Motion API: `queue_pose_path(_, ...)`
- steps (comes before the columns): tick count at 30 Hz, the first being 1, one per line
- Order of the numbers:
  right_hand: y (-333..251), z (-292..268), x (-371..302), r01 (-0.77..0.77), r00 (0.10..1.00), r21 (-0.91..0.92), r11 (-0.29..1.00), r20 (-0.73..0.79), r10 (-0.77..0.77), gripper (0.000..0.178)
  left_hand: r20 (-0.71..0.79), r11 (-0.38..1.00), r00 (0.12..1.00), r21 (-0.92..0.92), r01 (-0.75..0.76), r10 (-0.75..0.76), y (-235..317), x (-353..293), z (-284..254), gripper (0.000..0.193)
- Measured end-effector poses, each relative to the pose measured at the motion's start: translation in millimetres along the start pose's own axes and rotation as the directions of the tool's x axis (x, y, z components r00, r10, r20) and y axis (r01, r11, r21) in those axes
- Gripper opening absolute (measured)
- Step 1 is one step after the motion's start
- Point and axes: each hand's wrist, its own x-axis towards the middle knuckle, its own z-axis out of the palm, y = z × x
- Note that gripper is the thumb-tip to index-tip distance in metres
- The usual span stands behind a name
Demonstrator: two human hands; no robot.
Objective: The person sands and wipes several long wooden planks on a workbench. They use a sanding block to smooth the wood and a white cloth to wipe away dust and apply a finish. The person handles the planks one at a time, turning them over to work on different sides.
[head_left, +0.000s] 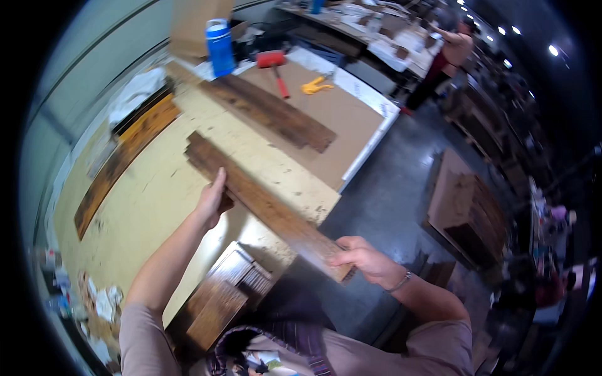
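Observation:
A long brown wooden plank [266,207] slants from upper left to lower right above the table, held in both hands. My left hand [215,199] grips its near edge towards the far end, thumb on the top face and fingers underneath. At the plank's lower right end, my right hand [362,258] is wrapped round the end, the thumb lying on top. Part of the plank's surface shines with reflected light. Below it, a stack of shorter planks [216,307] sits near my body at the table's front edge.
On the pale table [144,194] lie more planks [269,113] and a curved-looking dark board [119,166]. Beyond are a blue bottle [219,49], a red roller [271,61] and a yellow tool [316,85]. A person [448,56] stands at a far bench; a board stack [470,210] is on the floor.

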Motion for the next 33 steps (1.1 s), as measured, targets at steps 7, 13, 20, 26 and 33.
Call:
queue_pose_path(7, -18.9, -13.3, 2.1, 0.129, 0.991, -0.092, 0.987, -0.010, -0.130, 0.051, 0.036, 0.965, 0.990, -0.229, -0.124, 0.136, 32.8, -21.6, 3.7, 0.061)
queue_pose_path(13, -88.7, -11.5, -2.1, 0.352, 0.933, -0.251, 0.902, 0.167, -0.318, 0.069, -0.064, 0.859, 0.965, -0.443, -0.257, 0.255, 89.1, -129.6, -55.0, 0.024)
queue_pose_path(20, -169.9, 77.6, 41.5, 0.519, 0.753, -0.456, 0.723, 0.644, -0.134, 0.074, -0.418, 0.705, 0.809, -0.415, -0.575, 0.414, 94.0, -297.9, -98.4, 0.021)
queue_pose_path(26, -199.0, 249.0, 57.6, 0.748, 0.511, -0.400, 0.529, 0.857, -0.074, 0.065, -0.630, 0.629, 0.624, -0.264, -0.731, 0.462, 52.5, -357.6, -106.4, 0.023)
queue_pose_path(33, -191.0, 356.4, 43.5, 0.694, 0.452, -0.384, 0.609, 0.891, 0.046, 0.065, -0.775, 0.415, 0.464, -0.287, -0.863, 0.428, 21.0, -390.5, -115.0, 0.027)
